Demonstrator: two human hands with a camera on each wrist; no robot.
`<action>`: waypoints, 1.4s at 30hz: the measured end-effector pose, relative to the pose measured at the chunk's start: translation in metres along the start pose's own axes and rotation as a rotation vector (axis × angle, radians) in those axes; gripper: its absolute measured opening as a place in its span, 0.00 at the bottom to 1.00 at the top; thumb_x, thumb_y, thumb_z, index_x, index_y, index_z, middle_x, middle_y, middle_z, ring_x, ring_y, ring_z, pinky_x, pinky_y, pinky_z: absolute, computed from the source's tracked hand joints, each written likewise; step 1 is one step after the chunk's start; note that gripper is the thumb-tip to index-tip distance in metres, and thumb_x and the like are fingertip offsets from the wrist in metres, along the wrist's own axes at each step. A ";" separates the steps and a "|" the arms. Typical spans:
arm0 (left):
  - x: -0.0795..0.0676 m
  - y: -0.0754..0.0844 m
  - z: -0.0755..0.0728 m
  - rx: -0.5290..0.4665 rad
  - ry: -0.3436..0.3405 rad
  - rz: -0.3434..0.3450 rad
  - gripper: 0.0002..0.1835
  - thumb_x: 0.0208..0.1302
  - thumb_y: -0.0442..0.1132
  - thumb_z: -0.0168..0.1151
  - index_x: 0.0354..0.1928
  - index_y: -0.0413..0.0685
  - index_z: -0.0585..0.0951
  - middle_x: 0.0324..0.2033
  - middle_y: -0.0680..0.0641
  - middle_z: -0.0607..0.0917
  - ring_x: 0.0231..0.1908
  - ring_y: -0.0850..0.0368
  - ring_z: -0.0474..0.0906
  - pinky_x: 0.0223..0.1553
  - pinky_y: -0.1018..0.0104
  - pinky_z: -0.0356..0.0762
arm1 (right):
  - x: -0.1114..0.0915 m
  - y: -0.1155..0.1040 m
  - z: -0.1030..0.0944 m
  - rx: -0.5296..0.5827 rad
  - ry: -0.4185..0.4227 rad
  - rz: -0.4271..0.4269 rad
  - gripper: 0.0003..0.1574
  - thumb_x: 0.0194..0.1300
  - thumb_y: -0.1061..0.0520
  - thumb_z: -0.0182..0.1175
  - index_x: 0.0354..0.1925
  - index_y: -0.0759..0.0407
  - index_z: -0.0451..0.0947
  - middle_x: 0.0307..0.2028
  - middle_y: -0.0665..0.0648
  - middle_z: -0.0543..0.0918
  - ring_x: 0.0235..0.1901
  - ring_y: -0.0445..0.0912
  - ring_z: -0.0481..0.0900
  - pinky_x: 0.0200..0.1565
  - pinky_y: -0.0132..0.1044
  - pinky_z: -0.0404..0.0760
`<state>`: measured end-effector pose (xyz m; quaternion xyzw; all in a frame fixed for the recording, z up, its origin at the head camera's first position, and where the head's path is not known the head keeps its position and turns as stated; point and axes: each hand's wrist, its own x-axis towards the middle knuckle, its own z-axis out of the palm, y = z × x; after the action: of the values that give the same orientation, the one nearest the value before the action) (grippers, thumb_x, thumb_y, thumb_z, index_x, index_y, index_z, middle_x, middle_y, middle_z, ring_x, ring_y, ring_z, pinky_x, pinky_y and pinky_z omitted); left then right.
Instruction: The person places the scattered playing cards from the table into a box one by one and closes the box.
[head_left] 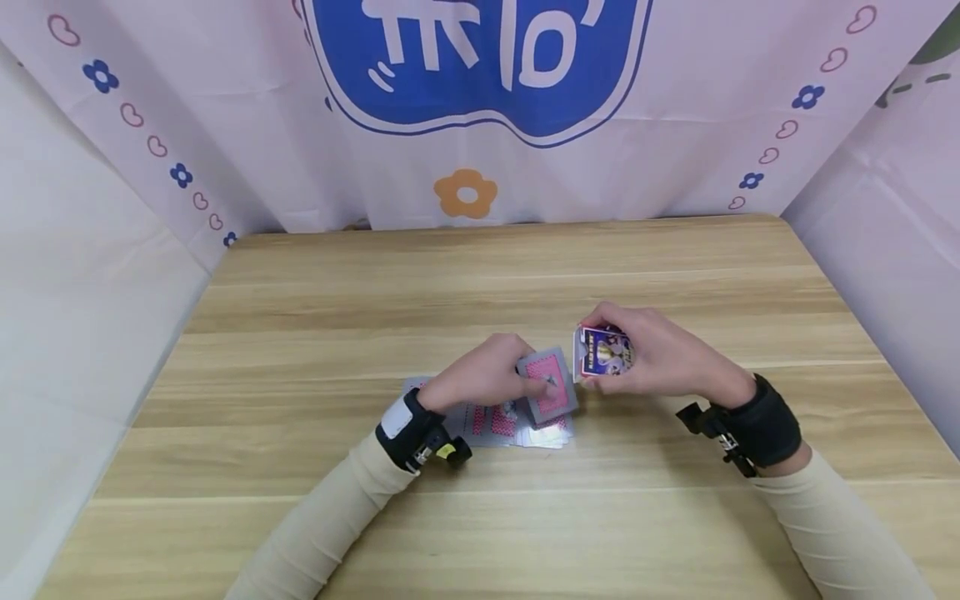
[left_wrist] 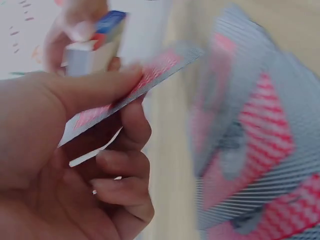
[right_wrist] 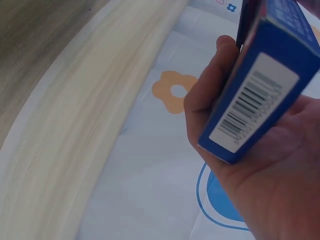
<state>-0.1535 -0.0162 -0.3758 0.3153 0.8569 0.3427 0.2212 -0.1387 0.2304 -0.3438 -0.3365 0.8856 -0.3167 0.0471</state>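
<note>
My left hand (head_left: 487, 372) pinches grey-bordered, pink-patterned playing cards (head_left: 555, 406) between thumb and fingers. In the left wrist view the held cards (left_wrist: 155, 70) show edge-on, with a white edge lower down among the curled fingers. More playing cards (head_left: 491, 425) lie spread face down on the table under that hand. Just to the right, my right hand (head_left: 663, 350) grips a small card box (head_left: 606, 352) with a colourful printed front. The box's pale flap end faces the held cards, close beside them. A barcode shows on the blue end of the box (right_wrist: 255, 100) in the right wrist view.
The wood-grain table (head_left: 337, 283) runs back to a white printed curtain (head_left: 225, 108) with a blue emblem and an orange flower. White cloth walls (head_left: 67, 275) stand at both sides. Both wrists wear black straps with small cameras.
</note>
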 end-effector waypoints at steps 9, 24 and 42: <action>-0.016 0.018 -0.026 -0.302 0.263 -0.105 0.19 0.59 0.43 0.66 0.52 0.56 0.73 0.28 0.49 0.82 0.25 0.52 0.78 0.23 0.64 0.70 | -0.001 -0.003 -0.002 -0.015 0.023 0.002 0.35 0.44 0.43 0.73 0.49 0.47 0.69 0.36 0.47 0.79 0.31 0.40 0.76 0.29 0.37 0.80; -0.020 0.030 -0.023 -0.411 0.295 -0.055 0.20 0.61 0.43 0.64 0.51 0.57 0.68 0.32 0.49 0.85 0.29 0.57 0.80 0.32 0.60 0.76 | -0.001 -0.007 -0.001 -0.014 0.016 -0.025 0.36 0.46 0.39 0.71 0.50 0.48 0.69 0.37 0.48 0.79 0.31 0.39 0.76 0.29 0.35 0.81; -0.011 0.034 0.002 -0.379 0.372 0.015 0.22 0.63 0.45 0.62 0.54 0.52 0.64 0.35 0.46 0.77 0.25 0.58 0.73 0.24 0.65 0.71 | 0.002 -0.013 0.006 -0.023 0.081 -0.053 0.35 0.44 0.37 0.71 0.46 0.51 0.72 0.35 0.48 0.80 0.28 0.39 0.76 0.26 0.34 0.81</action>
<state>-0.1320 -0.0038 -0.3508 0.2061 0.8009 0.5509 0.1122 -0.1312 0.2182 -0.3403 -0.3474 0.8810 -0.3211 -0.0010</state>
